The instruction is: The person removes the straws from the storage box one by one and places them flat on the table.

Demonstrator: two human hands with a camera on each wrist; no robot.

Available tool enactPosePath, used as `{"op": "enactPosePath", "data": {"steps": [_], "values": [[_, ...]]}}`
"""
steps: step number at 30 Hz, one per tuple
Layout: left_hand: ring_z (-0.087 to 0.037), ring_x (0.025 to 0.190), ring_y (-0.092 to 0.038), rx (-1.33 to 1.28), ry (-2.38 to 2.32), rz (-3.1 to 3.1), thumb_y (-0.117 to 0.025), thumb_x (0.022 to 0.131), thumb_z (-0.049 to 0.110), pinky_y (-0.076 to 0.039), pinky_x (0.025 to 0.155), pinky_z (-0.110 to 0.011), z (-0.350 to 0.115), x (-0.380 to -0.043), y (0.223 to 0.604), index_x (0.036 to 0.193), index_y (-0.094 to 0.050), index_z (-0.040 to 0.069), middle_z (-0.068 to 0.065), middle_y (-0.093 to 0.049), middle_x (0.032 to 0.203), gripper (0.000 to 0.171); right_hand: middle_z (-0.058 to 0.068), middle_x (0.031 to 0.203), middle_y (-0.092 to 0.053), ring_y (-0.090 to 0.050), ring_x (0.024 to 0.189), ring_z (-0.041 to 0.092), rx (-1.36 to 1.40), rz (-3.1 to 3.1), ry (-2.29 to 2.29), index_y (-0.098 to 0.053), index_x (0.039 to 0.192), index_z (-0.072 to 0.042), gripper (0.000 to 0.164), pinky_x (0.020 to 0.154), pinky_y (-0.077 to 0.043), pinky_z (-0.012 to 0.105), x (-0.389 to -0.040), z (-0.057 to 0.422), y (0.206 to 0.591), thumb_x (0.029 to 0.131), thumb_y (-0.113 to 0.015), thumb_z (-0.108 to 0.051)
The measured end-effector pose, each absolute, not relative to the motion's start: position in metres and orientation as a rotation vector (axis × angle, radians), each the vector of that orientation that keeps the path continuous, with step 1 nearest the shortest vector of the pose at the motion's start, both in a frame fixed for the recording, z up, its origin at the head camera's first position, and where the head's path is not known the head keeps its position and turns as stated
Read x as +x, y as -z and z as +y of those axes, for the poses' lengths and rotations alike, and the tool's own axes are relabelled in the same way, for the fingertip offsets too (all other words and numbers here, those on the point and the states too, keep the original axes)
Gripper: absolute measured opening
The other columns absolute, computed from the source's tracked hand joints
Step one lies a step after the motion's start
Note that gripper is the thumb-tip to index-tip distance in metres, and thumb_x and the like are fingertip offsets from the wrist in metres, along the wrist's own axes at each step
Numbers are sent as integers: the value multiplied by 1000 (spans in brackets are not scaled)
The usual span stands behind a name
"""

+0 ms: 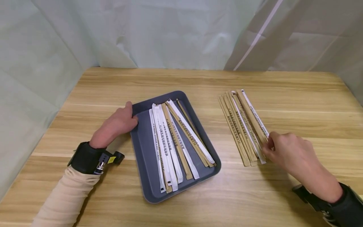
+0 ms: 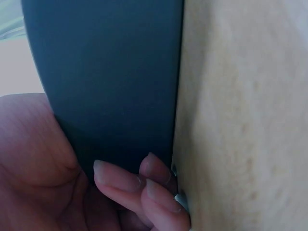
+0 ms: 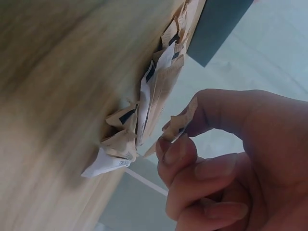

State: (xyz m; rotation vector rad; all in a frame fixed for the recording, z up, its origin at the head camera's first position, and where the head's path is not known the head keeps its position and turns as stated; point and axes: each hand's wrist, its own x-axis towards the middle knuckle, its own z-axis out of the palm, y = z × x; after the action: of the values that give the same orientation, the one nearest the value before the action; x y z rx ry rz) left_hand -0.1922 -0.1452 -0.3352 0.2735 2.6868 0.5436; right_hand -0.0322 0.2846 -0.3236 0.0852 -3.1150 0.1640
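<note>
At the left side of a dark grey tray (image 1: 143,138), my left hand (image 1: 120,121) grips the rim; in the left wrist view its fingertips (image 2: 120,180) press the tray's outer wall. Inside the tray lie several paper-wrapped straws (image 1: 163,138), white and brown, printed with dark lettering. To the tray's right, my right hand (image 1: 292,153) pinches the near end of a brown paper-wrapped straw (image 3: 185,118) between thumb and forefinger. That end is raised off the wood in the right wrist view. Beside it, more wrapped straws (image 1: 236,132) lie side by side on the table.
The wooden table (image 1: 181,80) runs back to a pale hanging sheet (image 1: 181,34) behind it. A strip of bare wood separates the tray from the loose straws. Both wrists wear black straps with cameras, the left one (image 1: 88,157) beside the tray.
</note>
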Motion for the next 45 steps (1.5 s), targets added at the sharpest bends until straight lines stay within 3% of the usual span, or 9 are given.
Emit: {"op": "enactPosePath", "data": {"steps": [7, 11, 15, 21, 25, 29, 36, 42, 45], "values": [[-32, 72, -51, 269, -550, 2675, -37, 96, 13, -39, 57, -36, -145, -192, 336, 127, -24, -16, -28, -47, 93, 45, -1, 50, -43, -40, 42, 18, 108, -3066, -152, -57, 80, -8, 17, 36, -29, 35, -32, 284, 326, 86, -64, -23], [-31, 70, -51, 263, -550, 2680, -37, 96, 13, -39, 56, -35, -145, -192, 335, 130, -23, -16, -29, -48, 94, 47, -4, 47, -40, -35, 37, 13, 206, -2927, -165, -55, 89, -6, 19, 34, -24, 31, -35, 274, 327, 85, -68, -19], [-32, 70, -51, 263, -545, 2692, -37, 97, 14, -39, 57, -36, -147, -193, 334, 130, -22, -18, -30, -48, 94, 49, -7, 47, -40, -34, 36, 10, 373, -2796, -176, -56, 90, -5, 20, 33, -24, 28, -42, 251, 324, 80, -71, -13], [-31, 71, -51, 263, -572, 2674, -37, 97, 15, -39, 57, -35, -146, -191, 336, 129, -23, -17, -28, -48, 93, 48, -5, 47, -38, -36, 40, 12, 494, -2787, -164, -59, 90, -8, 17, 34, -30, 33, -50, 206, 318, 81, -71, -16], [-30, 70, -50, 239, -592, 2659, -36, 98, 15, -37, 56, -34, -143, -189, 336, 131, -22, -15, -24, -48, 90, 47, -6, 48, -36, -33, 40, 9, 622, -2751, -136, -58, 80, -7, 16, 35, -27, 27, -53, 179, 319, 81, -72, -16], [-31, 74, -52, 262, -584, 2682, -37, 97, 14, -39, 58, -35, -138, -191, 337, 130, -24, -15, -26, -49, 94, 46, -5, 50, -35, -32, 40, 8, 687, -2732, -61, -46, 65, -9, 34, 35, -24, 24, -53, 161, 323, 82, -73, -21], [-32, 74, -52, 276, -579, 2704, -37, 95, 13, -40, 59, -36, -136, -194, 337, 130, -26, -15, -28, -50, 96, 46, -2, 51, -42, -35, 39, 9, 698, -2650, 107, -42, 61, -10, 42, 34, -28, 27, -56, 147, 331, 79, -76, -26], [-29, 68, -51, 263, -594, 2694, -36, 96, 13, -38, 55, -34, -135, -194, 337, 134, -23, -15, -27, -50, 93, 49, 0, 50, -43, -45, 42, 13, 646, -2754, 333, -49, 55, -9, 30, 35, -37, 34, -55, 125, 335, 77, -70, -9], [-28, 66, -50, 239, -606, 2670, -36, 97, 13, -37, 54, -34, -134, -192, 338, 136, -20, -15, -26, -50, 93, 51, -1, 53, -49, -50, 47, 12, 670, -2860, 444, -58, 57, -11, 24, 39, -41, 34, -53, 114, 337, 76, -73, -8]]}}
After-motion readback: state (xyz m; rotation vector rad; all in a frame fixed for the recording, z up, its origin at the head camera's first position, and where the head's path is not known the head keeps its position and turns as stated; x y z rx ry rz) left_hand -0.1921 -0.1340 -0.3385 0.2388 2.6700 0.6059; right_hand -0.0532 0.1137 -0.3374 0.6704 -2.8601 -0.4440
